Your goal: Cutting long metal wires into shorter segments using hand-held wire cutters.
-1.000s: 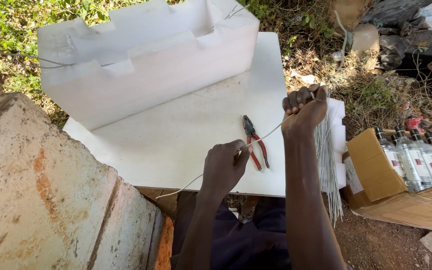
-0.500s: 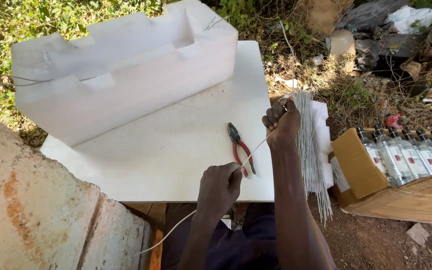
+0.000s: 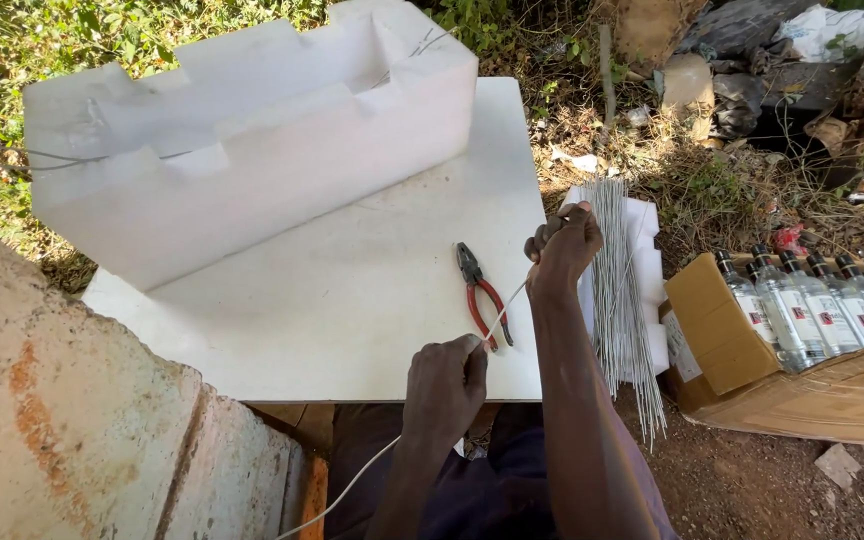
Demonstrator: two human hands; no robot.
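A thin white wire (image 3: pixel 504 310) runs taut between my two hands over the front right corner of a white board (image 3: pixel 352 290). My left hand (image 3: pixel 444 382) is closed around the wire near the board's front edge, and the wire trails down past my lap. My right hand (image 3: pixel 562 245) grips the wire's far end in a fist at the board's right edge. Red-handled pliers (image 3: pixel 480 292) lie on the board just left of the wire. A bundle of straight cut wires (image 3: pixel 617 290) rests on white foam pieces right of my right hand.
A large white foam packing block (image 3: pixel 242 140) stands on the back of the board. A rough concrete slab (image 3: pixel 82 420) is at the lower left. An open cardboard box (image 3: pixel 802 380) of clear bottles (image 3: pixel 812 310) sits on the ground at right. Grass and rubbish lie behind.
My right hand has drawn back along the right edge toward the cut-wire bundle, shortening the wire span. My left hand stays near the front edge. The camera view shifted slightly.
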